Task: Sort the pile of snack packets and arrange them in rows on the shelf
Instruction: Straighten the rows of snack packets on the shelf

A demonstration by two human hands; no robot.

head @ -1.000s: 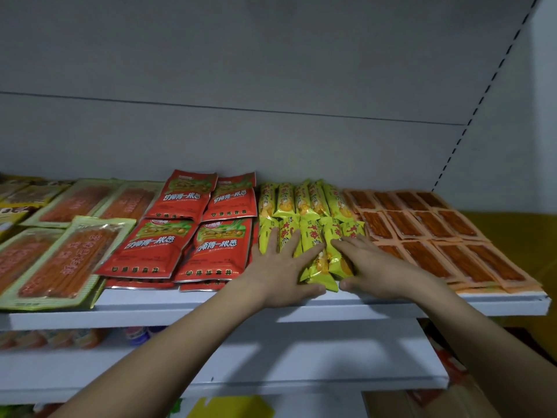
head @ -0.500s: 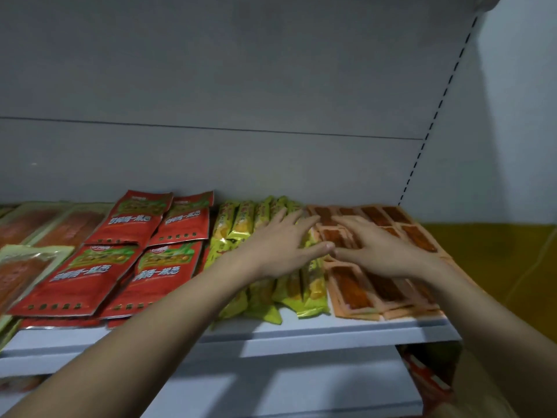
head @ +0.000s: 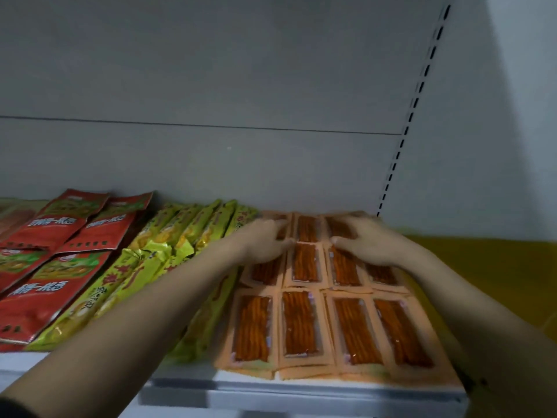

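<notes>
Left hand: the left hand (head: pixel 265 241) lies palm down on the back rows of the orange packets (head: pixel 304 322), fingers spread and fairly straight, pressing rather than gripping.
Right hand: the right hand (head: pixel 366 241) lies flat on the same packets, just right of the left, fingers pointing toward it; motion blur hides the fingertips, so it may be nudging a packet edge, I cannot tell.
Orange packets: laid flat in rows at the right end of the shelf (head: pixel 301 396), reaching its front edge.
Yellow-green packets (head: pixel 168 248): overlapping in a band just left of the orange ones, partly under the left forearm.
Red packets (head: pixel 51 285): flat further left, beside the yellow-green band.
Behind: a grey back panel (head: pixel 211 86).
</notes>
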